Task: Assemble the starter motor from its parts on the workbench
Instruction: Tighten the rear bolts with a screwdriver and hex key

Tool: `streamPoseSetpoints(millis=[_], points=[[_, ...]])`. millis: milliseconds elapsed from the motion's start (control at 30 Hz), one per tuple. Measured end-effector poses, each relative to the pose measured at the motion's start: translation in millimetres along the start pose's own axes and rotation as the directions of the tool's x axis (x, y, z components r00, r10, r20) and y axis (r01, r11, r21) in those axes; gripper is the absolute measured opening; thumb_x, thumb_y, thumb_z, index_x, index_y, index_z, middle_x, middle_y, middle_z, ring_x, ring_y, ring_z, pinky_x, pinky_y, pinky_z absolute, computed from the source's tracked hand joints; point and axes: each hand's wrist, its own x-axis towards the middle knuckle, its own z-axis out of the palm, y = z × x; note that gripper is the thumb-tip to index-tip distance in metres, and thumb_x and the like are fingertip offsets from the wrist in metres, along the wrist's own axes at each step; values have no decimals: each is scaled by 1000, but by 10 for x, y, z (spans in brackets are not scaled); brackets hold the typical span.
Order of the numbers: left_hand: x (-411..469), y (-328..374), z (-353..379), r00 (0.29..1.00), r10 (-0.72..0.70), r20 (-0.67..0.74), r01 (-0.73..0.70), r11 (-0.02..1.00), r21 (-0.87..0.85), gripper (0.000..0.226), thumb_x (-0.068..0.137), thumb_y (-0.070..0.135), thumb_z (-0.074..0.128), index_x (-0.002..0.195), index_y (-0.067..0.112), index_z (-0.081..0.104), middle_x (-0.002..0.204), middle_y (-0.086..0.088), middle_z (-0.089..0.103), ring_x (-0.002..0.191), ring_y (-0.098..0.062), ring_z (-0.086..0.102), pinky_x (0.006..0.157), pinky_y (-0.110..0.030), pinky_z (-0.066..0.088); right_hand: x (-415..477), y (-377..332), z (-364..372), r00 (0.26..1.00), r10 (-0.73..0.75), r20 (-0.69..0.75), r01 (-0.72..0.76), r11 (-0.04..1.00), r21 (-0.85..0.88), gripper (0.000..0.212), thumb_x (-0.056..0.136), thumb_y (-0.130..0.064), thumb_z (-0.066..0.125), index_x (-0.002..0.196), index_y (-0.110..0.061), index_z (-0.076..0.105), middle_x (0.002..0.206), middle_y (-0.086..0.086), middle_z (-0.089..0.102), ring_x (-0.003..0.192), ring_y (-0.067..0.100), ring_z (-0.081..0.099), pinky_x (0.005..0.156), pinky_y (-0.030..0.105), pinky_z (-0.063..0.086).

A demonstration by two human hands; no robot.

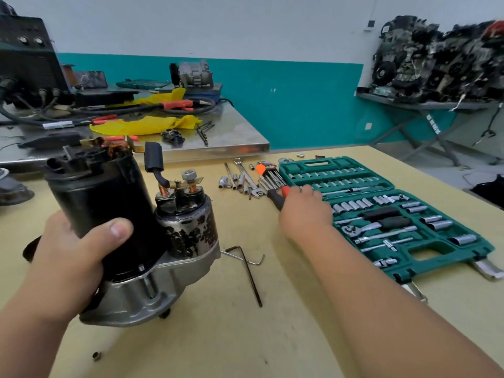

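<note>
Teal-and-white walls stand behind a yellowish bench, with a steel-topped table of cables and yellow cloth beyond its far edge. Your left hand grips the starter motor round its black body, thumb pressed across the front. The motor is at the left of the bench, tilted, with its aluminium nose housing lowest. Its solenoid faces right, with 2 copper studs on top.

Your right hand reaches out well apart from the motor and lies over a tool with a red-and-black handle, just beside the open green socket case. I cannot tell whether its fingers close round that handle. Loose sockets and a spanner lie left of the case. A black hex key lies between your arms, and 1 small nut sits near your left forearm.
</note>
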Motion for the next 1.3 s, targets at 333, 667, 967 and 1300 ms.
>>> streamPoseSetpoints(millis=[333,667,967,1300], points=[[26,-149,-52,999,-38,13,39,995,-93,55,67,72,72,112,41,66,101,16,73,92,-6,71,67,-25,60,-446,212,-169,997,-30,74,37,994,-103,48,92,-16,46,138,-9,36,133,13,41,120,29,42,88,41,45],[-37,242,133,989,123,77,-114,987,-113,54,69,68,72,108,31,69,97,3,75,90,-22,72,72,-42,61,-753,304,-187,964,-69,257,113,980,-163,42,89,0,41,130,-5,47,131,13,40,112,30,50,91,41,47],[-88,468,207,986,97,133,-81,989,-123,32,63,46,65,95,41,71,90,8,74,86,-12,71,69,-22,56,-65,206,-298,999,-9,41,10,1000,-27,19,89,-12,53,108,-15,54,85,5,55,75,20,57,60,33,48],[-96,496,196,987,91,132,-66,981,-183,32,65,43,65,96,41,71,90,8,74,86,-10,71,68,-19,53,286,80,-212,972,27,234,13,986,-168,27,85,-15,61,112,-12,55,94,8,59,86,24,59,78,36,53]])
